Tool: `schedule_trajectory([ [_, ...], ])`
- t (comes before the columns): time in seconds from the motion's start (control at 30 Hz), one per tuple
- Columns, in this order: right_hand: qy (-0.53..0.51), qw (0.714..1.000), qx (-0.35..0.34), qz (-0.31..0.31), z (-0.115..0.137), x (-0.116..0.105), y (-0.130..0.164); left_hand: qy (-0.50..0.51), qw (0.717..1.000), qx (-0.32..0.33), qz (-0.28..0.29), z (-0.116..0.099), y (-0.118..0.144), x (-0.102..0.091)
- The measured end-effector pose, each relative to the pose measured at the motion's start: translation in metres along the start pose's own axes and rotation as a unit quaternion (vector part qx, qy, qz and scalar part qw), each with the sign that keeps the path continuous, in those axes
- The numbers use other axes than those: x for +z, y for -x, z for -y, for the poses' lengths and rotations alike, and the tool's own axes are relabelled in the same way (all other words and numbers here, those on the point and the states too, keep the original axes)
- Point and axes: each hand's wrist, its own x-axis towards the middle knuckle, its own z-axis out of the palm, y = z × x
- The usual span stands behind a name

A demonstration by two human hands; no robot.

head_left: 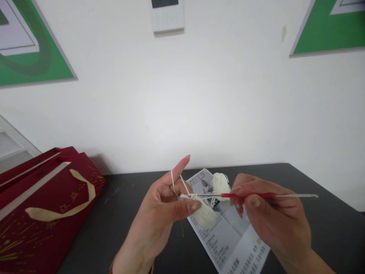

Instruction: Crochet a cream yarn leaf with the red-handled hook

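Between thumb and fingers, my left hand (162,207) pinches a small piece of cream crochet work (205,215). A strand of white yarn (184,184) loops over its raised index finger. My right hand (273,213) is closed around the red grip of a crochet hook (296,195). The hook lies nearly level, its left end at the upper edge of the crochet work by my left thumb; that tip is hard to make out. Behind the hands, a cream ball of yarn (220,184) rests on a printed sheet (212,243).
A black table (119,213) lies under the hands, its far edge by a white wall (199,99). Dark red gift bags (65,198) with a cream ribbon handle stand at the left. Green-framed panels hang on the wall, with a white box (167,19) between them.
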Motion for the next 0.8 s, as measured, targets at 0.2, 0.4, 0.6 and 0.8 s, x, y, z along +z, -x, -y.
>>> schedule_trajectory([
  [0.2,-0.015,1.000,0.003,-0.005,0.003,-0.001,-0.001,-0.016,1.000,0.006,0.012,-0.004,0.002,-0.001],
  [0.4,-0.016,1.000,0.005,0.006,0.004,-0.002,-0.001,-0.029,0.999,-0.020,0.032,-0.008,0.004,-0.007],
  [0.6,0.003,1.000,-0.008,0.027,0.007,-0.005,-0.001,-0.003,0.995,-0.041,0.086,-0.006,0.004,-0.013],
  [0.8,0.051,0.996,-0.029,0.064,0.013,-0.014,-0.002,0.008,0.989,-0.069,0.128,-0.005,0.002,-0.017],
])
